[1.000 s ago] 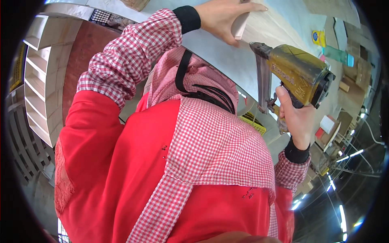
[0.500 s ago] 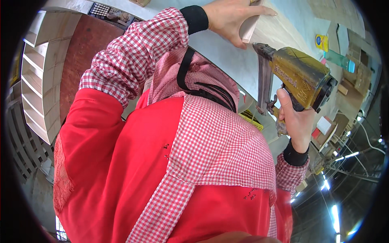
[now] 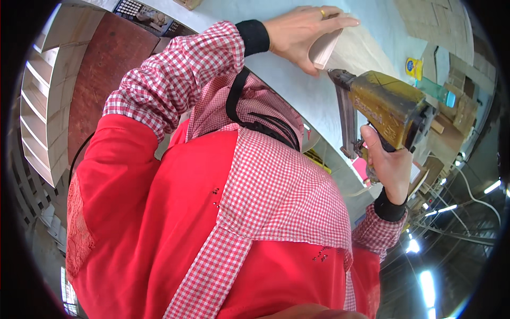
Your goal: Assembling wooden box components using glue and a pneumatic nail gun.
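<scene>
My left hand (image 3: 300, 36) grips the end of a pale wooden piece (image 3: 363, 56) on the worktable, thumb on the near side and fingers over the far side. A ring shows on one finger. The wood looks like a shallow box or stacked boards; which, I cannot tell. In my right hand (image 3: 390, 167) is a worn yellow-brown nail gun (image 3: 388, 103), my fingers wrapped round its handle and the thumb up along its side. Its dark nose points at the near end of the wood, close to my left thumb; whether it touches is unclear.
The light worktable (image 3: 281, 80) runs diagonally across the top. Toward the right stand a yellow tub (image 3: 414, 68) and a greenish clear container (image 3: 435, 91), with wood pieces beyond. At the left are pale wooden compartments (image 3: 40, 114), a reddish-brown board (image 3: 109, 69) and a dark crate (image 3: 130, 9).
The whole view has shifted a little, with table, wood and tub lower in the picture. My hands keep their holds, and the nail gun's nose stays near the wood's end.
</scene>
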The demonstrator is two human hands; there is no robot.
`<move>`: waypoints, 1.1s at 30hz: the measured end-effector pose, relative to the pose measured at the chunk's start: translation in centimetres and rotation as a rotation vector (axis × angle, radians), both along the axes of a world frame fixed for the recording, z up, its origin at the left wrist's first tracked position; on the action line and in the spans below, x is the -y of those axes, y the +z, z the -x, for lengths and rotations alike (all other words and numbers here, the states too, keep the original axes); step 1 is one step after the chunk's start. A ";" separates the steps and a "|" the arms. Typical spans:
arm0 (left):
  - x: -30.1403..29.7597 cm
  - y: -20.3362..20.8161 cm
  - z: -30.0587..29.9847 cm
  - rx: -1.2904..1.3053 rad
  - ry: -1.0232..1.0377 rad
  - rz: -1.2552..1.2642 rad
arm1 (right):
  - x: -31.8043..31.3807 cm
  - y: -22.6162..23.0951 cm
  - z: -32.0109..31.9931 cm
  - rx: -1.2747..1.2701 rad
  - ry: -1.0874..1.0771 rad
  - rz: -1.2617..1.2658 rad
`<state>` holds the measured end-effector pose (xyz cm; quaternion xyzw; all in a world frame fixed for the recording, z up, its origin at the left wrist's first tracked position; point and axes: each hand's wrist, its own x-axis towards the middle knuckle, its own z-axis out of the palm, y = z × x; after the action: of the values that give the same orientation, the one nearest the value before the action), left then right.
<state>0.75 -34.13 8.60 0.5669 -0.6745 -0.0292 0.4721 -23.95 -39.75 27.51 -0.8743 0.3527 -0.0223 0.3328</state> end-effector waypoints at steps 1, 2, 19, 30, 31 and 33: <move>-0.1 -0.9 0.1 -0.047 0.003 0.034 | 0.0 -0.1 -0.1 0.026 0.030 0.014; -0.5 -1.2 0.9 -0.100 0.001 0.064 | 0.0 -0.1 0.2 0.025 0.033 0.016; -1.6 -1.7 4.1 -0.179 -0.037 -0.126 | 0.6 0.3 -0.6 -0.002 -0.011 0.029; -2.2 -1.7 3.9 -0.176 -0.030 -0.111 | 0.5 1.3 -1.6 -0.177 -0.121 -0.015; -2.3 -1.7 4.0 -0.173 -0.028 -0.105 | 0.6 1.2 -1.6 -0.157 -0.097 -0.032; -2.5 -1.7 3.8 -0.170 -0.029 -0.108 | 0.8 1.1 -1.8 -0.111 -0.045 -0.063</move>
<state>-3.10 -31.68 6.90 0.5771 -0.6377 -0.1203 0.4959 -22.16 -40.53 28.61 -0.8553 0.3904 0.0297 0.3394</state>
